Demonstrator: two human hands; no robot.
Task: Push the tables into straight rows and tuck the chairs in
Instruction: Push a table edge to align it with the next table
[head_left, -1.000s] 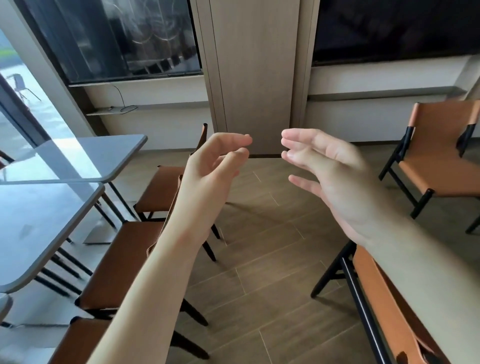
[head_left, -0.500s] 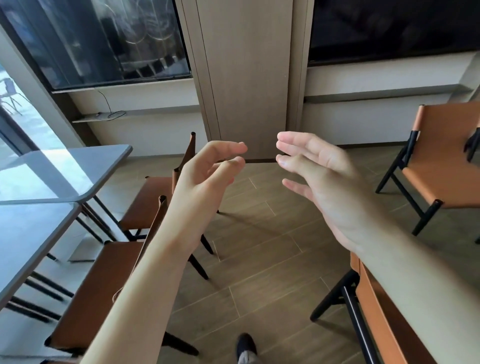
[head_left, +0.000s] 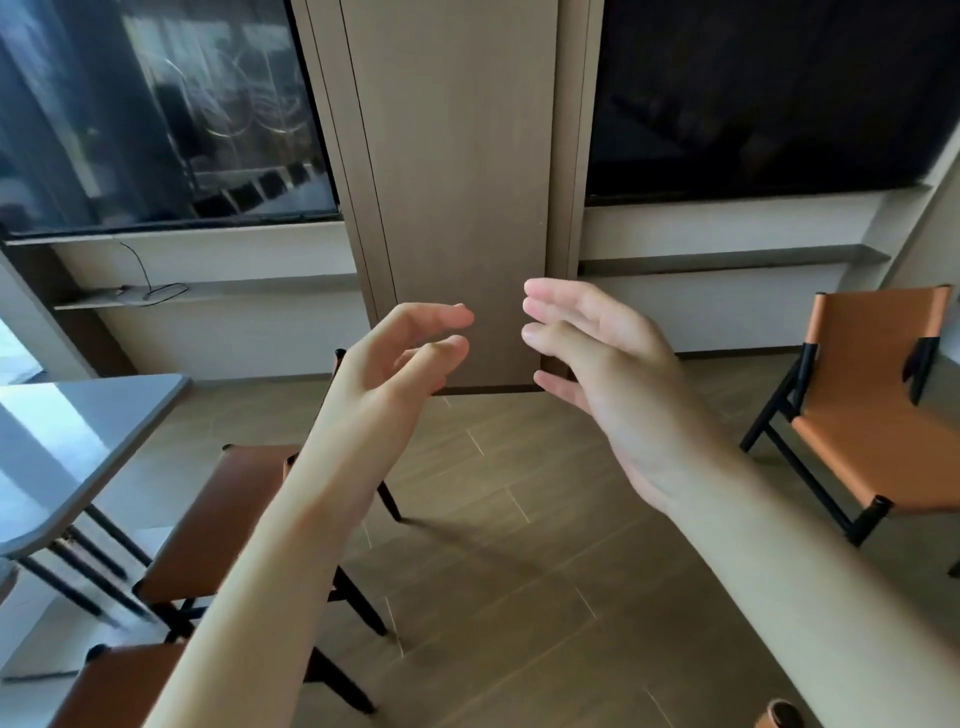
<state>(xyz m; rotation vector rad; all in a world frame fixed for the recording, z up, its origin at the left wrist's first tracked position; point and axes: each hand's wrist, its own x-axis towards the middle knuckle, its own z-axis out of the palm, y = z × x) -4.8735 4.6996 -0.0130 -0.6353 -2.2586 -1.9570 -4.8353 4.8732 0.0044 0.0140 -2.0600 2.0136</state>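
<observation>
Above floor: left hand (head_left: 387, 374), right hand (head_left: 608, 364) both relaxed, empty; one table (head_left: 78, 441); three chairs visible.

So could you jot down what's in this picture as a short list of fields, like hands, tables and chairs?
left hand: raised in the air, fingers loosely curled, holding nothing
right hand: raised in the air, fingers fairly straight, holding nothing
grey table: at the left edge, on thin black legs
near chairs: two orange seats beside the grey table, partly hidden by the left forearm
far chair: orange, black frame, standing alone on the right
floor: brown planks
wall: wooden panel between two dark windows
</observation>
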